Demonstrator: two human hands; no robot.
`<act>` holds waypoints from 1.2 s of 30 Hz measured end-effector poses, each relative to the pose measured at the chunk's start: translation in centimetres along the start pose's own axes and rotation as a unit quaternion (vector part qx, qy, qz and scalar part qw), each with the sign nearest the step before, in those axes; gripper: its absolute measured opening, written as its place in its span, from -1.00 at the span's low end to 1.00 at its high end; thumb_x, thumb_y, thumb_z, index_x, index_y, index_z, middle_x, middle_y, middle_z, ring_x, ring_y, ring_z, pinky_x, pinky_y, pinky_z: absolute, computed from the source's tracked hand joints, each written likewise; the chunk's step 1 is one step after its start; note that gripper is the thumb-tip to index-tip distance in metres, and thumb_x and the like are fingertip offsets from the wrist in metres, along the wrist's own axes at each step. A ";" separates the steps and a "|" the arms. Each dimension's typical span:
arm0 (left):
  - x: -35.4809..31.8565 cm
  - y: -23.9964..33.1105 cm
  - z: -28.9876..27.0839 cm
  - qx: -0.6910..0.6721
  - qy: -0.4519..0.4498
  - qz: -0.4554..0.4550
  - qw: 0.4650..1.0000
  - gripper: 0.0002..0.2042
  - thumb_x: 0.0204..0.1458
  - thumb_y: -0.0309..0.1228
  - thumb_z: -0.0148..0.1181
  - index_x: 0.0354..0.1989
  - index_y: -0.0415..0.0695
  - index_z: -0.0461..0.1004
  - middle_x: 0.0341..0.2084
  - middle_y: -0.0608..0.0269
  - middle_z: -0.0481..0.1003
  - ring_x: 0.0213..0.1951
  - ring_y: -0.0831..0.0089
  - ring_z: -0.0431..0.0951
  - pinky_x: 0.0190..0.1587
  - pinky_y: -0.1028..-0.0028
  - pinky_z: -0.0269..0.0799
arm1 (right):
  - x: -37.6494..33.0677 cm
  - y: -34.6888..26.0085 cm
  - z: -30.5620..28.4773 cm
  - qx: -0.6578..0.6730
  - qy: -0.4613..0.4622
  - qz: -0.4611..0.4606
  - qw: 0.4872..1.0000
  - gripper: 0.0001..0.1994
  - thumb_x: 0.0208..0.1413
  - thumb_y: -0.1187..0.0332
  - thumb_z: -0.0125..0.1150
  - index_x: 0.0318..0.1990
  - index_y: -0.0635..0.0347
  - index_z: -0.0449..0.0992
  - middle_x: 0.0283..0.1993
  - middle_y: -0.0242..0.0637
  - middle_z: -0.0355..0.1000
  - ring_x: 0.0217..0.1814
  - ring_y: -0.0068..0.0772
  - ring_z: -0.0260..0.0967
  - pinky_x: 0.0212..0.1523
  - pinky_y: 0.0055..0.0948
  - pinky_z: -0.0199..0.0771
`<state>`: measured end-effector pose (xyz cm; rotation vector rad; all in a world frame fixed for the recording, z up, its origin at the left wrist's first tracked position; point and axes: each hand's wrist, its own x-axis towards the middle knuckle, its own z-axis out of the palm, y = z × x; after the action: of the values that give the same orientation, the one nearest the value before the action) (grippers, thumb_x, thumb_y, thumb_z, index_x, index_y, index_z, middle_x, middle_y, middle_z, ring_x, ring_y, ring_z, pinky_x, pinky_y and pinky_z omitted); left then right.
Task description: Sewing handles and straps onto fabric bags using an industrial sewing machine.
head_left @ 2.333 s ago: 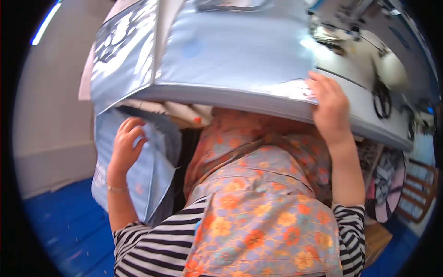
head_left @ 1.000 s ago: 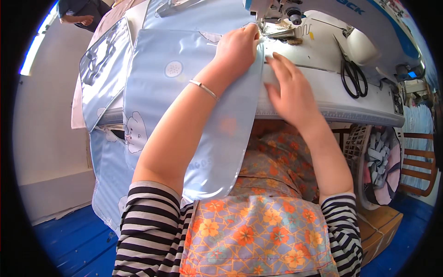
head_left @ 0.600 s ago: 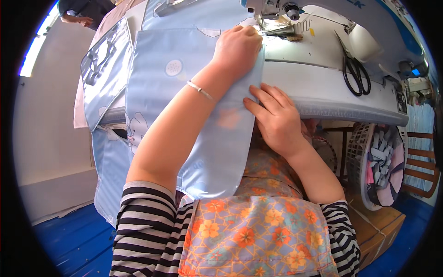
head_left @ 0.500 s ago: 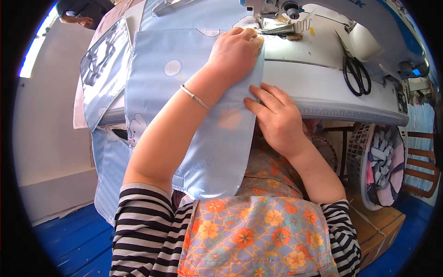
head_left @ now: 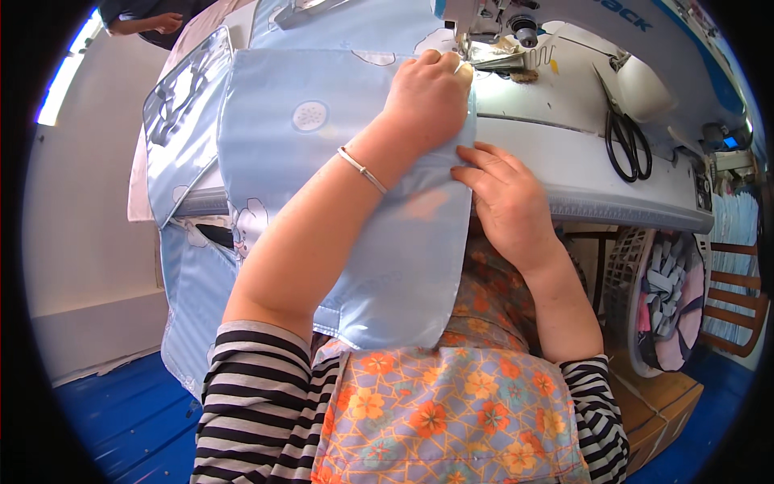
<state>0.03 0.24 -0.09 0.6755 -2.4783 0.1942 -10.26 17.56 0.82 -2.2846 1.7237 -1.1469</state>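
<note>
A light blue fabric panel (head_left: 282, 157) with pale printed figures lies over the front of the sewing table and hangs down toward my lap. My left hand (head_left: 427, 97) is closed on its upper right corner, right beside the needle area of a white and blue sewing machine (head_left: 556, 24). Lower down, my right hand (head_left: 508, 198) has its fingertips at the panel's right edge; its thumb is hidden, and the edge seems pinched there.
Black-handled scissors (head_left: 625, 137) lie on the table (head_left: 556, 149) to the right. Below them stands a white basket (head_left: 625, 290) of fabric scraps, by a cardboard box (head_left: 665, 415). A clear-windowed blue piece (head_left: 189, 121) lies left. Far left, another person's hand (head_left: 168, 22) shows.
The view has shifted a little, so the machine, scissors, panel and both hands appear farther right. My hands keep their places on the panel, with the left still near the needle.
</note>
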 end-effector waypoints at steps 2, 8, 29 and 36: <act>0.0 0.2 -0.1 -0.019 -0.016 -0.023 0.999 -0.79 -0.06 -0.44 0.16 -0.24 -0.18 0.59 -0.14 0.22 0.54 -0.05 0.24 0.51 -0.01 0.27 0.43 | 0.2 0.5 0.0 0.002 0.005 -0.001 1.000 -0.66 -0.12 0.67 0.17 -0.12 0.23 0.59 0.06 -0.12 0.51 0.16 -0.01 0.42 0.15 -0.17 0.47; -2.2 -0.3 -0.6 -0.079 0.013 -0.029 0.996 -0.69 0.02 -0.41 0.18 -0.05 -0.22 0.53 0.12 0.03 0.46 0.19 0.13 0.42 0.23 0.16 0.31 | -0.1 -0.3 -0.3 -0.019 0.001 -0.010 1.000 -0.65 -0.06 0.64 0.15 -0.05 0.28 0.57 0.07 -0.11 0.49 0.17 -0.01 0.40 0.19 -0.17 0.43; -23.2 -17.8 -19.4 0.280 -0.059 -0.366 0.885 -0.48 0.06 -0.36 0.16 0.24 -0.21 0.35 0.26 -0.11 0.33 0.14 -0.03 0.48 0.16 0.14 0.40 | -1.4 0.4 -1.0 -0.069 -0.019 -0.041 0.997 -0.68 0.04 0.55 0.12 -0.02 0.27 0.58 0.11 -0.10 0.49 0.16 -0.01 0.42 0.18 -0.16 0.43; -31.1 -26.7 -25.7 0.292 -0.196 -0.572 0.741 -0.35 -0.05 -0.38 0.08 0.34 -0.19 0.25 0.25 -0.17 0.33 0.14 0.01 0.49 0.18 0.18 0.42 | -1.2 0.2 -0.9 -0.066 -0.048 -0.019 0.997 -0.68 0.07 0.53 0.14 0.01 0.34 0.54 0.15 -0.02 0.46 0.20 0.03 0.39 0.24 -0.14 0.35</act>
<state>48.17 -2.51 4.02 2.5566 -1.8112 0.3605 -11.10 18.80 0.75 -2.4130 1.7779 -0.9380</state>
